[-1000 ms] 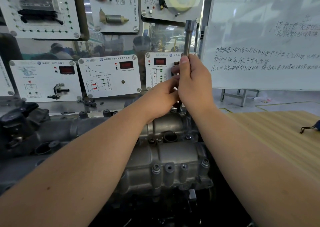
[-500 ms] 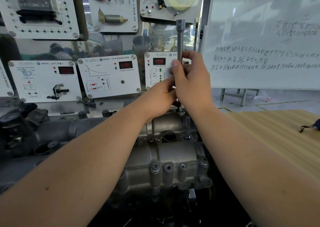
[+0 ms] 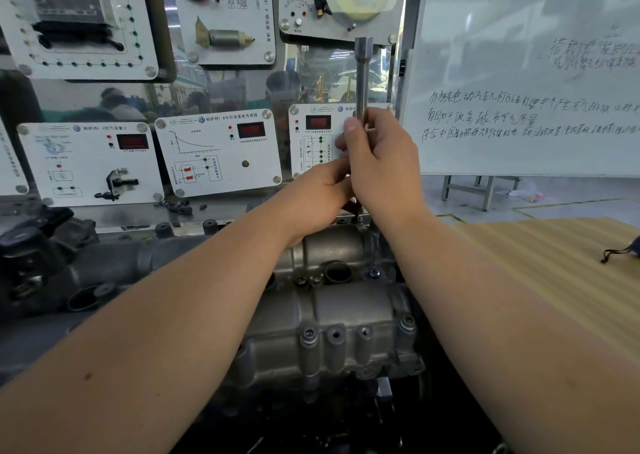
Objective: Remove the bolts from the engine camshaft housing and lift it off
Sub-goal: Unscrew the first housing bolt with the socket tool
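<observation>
At twelve o'clock of the camshaft housing (image 3: pixel 332 318), we gripped the upright socket driver (image 3: pixel 362 82) with our right hand (image 3: pixel 384 173), left hand (image 3: pixel 320 193) pinching lower; tilting risked slipping off the hidden bolt.

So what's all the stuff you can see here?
camshaft housing: one, grey metal, centre, on the engine.
bolts: several, grey, along the housing's near edge.
socket tool: one, silver, upright above the housing's far edge.
sensor panels: several, white, on the wall behind.
whiteboard: one, white with writing, right.
table: one, light wood, right.
left hand: one, at the tool's lower part.
right hand: one, gripping the tool's shaft.
</observation>
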Available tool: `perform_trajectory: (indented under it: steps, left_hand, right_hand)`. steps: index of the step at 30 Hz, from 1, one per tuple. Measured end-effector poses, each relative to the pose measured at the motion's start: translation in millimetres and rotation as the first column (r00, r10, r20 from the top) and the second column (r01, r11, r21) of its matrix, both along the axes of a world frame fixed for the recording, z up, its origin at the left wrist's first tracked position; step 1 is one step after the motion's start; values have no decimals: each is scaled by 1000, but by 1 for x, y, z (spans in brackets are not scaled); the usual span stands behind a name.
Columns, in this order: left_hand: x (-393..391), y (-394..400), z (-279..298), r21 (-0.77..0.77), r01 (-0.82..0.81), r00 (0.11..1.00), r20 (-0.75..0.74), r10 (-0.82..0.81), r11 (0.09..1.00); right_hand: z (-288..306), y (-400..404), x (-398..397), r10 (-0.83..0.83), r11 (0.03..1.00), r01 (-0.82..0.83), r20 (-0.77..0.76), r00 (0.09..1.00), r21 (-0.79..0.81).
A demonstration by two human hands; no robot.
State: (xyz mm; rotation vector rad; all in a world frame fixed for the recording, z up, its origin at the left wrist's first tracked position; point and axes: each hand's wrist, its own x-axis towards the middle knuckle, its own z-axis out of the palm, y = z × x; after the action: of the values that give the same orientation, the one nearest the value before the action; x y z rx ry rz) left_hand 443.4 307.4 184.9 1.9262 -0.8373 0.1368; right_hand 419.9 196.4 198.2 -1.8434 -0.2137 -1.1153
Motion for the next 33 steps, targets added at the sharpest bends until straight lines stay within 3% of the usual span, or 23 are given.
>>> perform_trajectory:
  steps: [15, 21, 25, 28, 33]
  left_hand:
    - [4, -3, -3, -1, 21, 997, 77, -21, 1000]
    - [8, -4, 0, -171, -53, 994, 90, 69, 984]
    - [7, -2, 4, -235, -146, 970, 159, 186, 961]
    - [6, 0, 7, -311, -180, 949, 195, 248, 933]
    - [6, -2, 5, -328, -204, 956, 138, 260, 923]
  right_hand:
    - [-1, 2, 0, 50, 998, -51, 10, 999, 32]
    - [1, -4, -1, -24, 992, 25, -5, 1000, 122]
    - [0, -10, 1, -205, 975, 180, -224, 953, -129]
    - [-1, -10, 0, -369, 898, 238, -335, 867, -371]
    - [-4, -6, -3, -560, 736, 177, -442, 701, -653]
